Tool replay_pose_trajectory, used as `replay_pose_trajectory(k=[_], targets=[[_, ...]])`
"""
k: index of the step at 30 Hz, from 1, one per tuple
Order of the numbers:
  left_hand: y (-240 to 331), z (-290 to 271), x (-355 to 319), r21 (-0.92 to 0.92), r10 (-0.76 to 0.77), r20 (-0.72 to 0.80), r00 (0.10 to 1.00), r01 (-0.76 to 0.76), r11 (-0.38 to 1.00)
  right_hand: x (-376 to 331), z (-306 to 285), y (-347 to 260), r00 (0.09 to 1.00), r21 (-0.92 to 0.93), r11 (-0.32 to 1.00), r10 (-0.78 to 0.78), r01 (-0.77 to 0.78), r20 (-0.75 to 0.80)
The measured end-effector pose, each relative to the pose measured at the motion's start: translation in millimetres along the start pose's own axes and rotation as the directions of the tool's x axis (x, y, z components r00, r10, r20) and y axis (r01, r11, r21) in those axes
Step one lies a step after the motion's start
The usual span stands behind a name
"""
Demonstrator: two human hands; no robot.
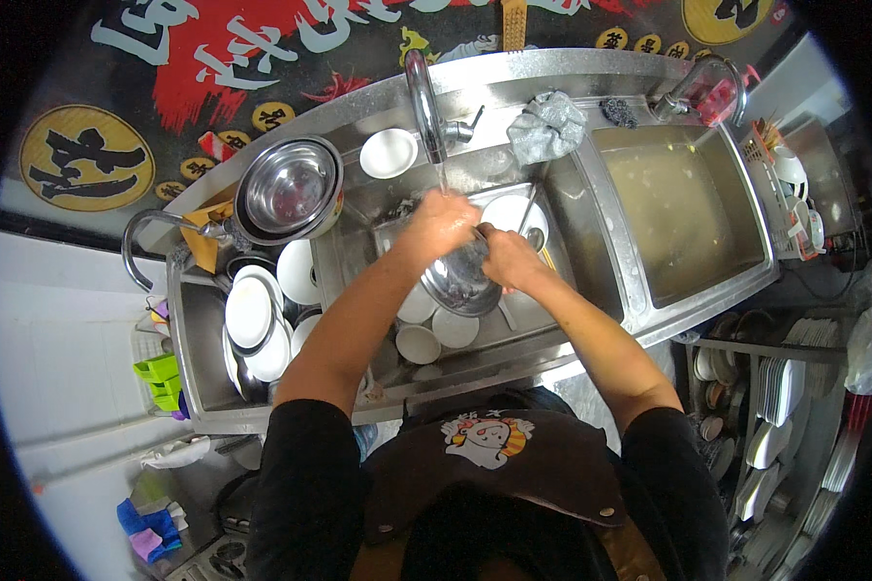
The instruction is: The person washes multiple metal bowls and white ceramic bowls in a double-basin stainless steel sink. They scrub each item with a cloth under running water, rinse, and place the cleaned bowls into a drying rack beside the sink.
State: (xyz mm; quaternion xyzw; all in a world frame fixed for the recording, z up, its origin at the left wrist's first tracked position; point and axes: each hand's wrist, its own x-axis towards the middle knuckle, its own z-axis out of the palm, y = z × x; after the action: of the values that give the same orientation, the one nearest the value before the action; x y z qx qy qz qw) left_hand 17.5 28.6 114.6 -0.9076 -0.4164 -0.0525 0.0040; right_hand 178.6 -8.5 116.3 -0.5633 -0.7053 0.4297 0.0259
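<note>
A shiny metal bowl (463, 283) is tilted over the middle basin (576, 252). My right hand (511, 259) is closed on its rim, at the bowl's upper right. Curled at the bowl's upper left edge, my left hand (440, 225) is under the running faucet (422, 102), and water falls on it. Its fingertips are turned away, so what they hold is hidden. Below the bowl, small white bowls (418, 344) and other white dishes sit in the basin. A white plate (518, 215) lies behind my right hand, with a metal spoon (534, 233) beside it.
Stacked metal basins (289, 189) and a white bowl (389, 153) stand along the back ledge, near a crumpled grey cloth (547, 128). White plates (250, 312) fill the left basin. Cloudy water (670, 208) stands in the right basin. Shelved dishes (780, 387) are at the lower right.
</note>
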Motion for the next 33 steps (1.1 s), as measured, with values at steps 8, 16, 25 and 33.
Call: replay_pose_trajectory(k=[8, 16, 25, 33], targets=[[-82.3, 54.2, -18.4, -0.612, -0.718, 0.243, 0.652, 0.677, 0.408, 0.1, -3.3, 9.6, 0.969, 0.593, 0.797, 0.043, 0.114, -0.243], [48.2, 90.1, -47.1, -0.733, -0.600, 0.642, 0.477, 0.150, -0.664, 49.2, 51.1, 31.2, 0.876, 0.924, 0.293, 0.341, 0.245, -0.340], [16.5, 42.1, -85.9, -0.972, -0.752, 0.065, 0.656, 0.211, 0.100, 65.8, 80.5, 17.0, 0.931, 0.932, 0.360, 0.347, -0.024, -0.110], [-24.3, 17.2, -94.3, -0.442, -0.621, 0.171, 0.765, 0.623, 0.645, 52.9, -7.8, -5.5, 0.864, -0.107, 0.885, -0.466, 0.453, -0.192]])
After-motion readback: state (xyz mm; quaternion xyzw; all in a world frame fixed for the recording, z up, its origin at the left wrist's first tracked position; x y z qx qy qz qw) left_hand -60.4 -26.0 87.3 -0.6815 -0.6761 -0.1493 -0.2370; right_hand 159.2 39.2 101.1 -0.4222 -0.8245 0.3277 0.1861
